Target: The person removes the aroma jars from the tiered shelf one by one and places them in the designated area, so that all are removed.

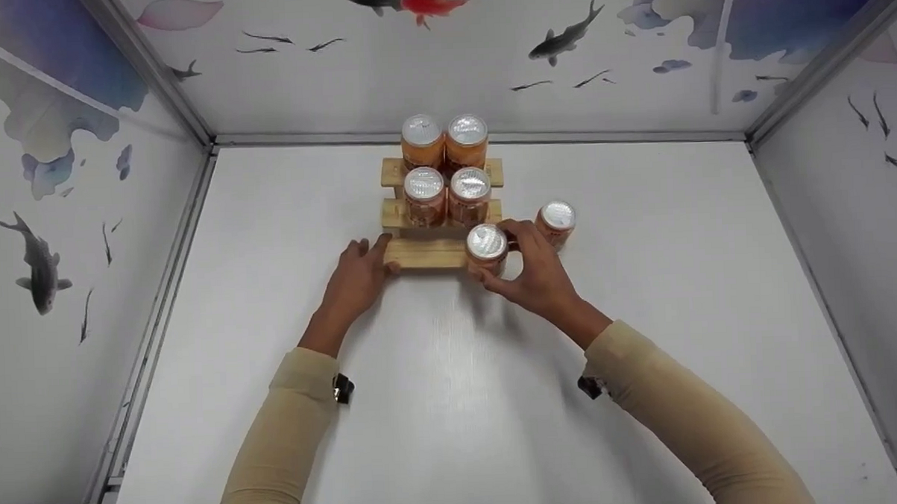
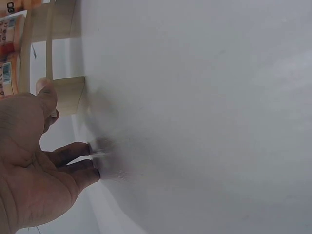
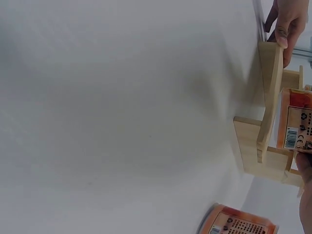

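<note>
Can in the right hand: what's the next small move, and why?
Probably settle the held can onto the right end of the front step: the right hand holds it roughly upright there, the left hand grips the step's other end, and bare wood shows between.

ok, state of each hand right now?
Left hand: closed, pinching the rack at its front left end.
Right hand: closed, holding a can.

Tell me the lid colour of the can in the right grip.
The lid is shiny silver; it shows best in the head view.
</note>
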`<state>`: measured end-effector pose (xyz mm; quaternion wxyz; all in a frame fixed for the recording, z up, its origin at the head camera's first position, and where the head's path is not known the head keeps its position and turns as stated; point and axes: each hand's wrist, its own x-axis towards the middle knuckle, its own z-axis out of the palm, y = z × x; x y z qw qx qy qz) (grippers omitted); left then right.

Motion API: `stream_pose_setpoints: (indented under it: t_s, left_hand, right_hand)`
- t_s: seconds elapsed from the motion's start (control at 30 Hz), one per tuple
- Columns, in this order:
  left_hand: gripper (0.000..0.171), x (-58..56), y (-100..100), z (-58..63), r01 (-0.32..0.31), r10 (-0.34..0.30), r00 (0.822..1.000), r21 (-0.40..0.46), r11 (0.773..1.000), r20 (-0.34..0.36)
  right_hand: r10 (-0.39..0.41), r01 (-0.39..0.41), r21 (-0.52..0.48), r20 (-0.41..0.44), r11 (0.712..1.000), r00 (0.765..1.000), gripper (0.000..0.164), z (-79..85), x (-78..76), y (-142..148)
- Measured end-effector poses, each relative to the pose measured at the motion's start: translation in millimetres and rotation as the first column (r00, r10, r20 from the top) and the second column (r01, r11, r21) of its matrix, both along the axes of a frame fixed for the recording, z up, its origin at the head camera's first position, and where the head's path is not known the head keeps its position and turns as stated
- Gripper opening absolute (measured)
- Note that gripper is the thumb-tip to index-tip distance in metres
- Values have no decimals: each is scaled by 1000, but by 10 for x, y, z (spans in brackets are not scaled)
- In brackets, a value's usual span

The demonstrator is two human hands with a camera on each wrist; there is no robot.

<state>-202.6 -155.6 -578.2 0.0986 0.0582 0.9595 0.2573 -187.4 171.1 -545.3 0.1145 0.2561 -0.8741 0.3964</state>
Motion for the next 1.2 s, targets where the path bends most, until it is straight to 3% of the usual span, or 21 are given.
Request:
stream_pose_setpoints:
  t_s: [0.6,1.2]
  left_hand:
    - [64,11,-18,-20,25,-26,997,-17,1000,-76]
    - [68,-7,-12,-41,18,-18,999,-1,1000,-45]
  right_hand:
    - [-72,72,3,24,997,997,83,-40,65,482]
    - [-177,176,15,39,984,983,78,-91,104,910]
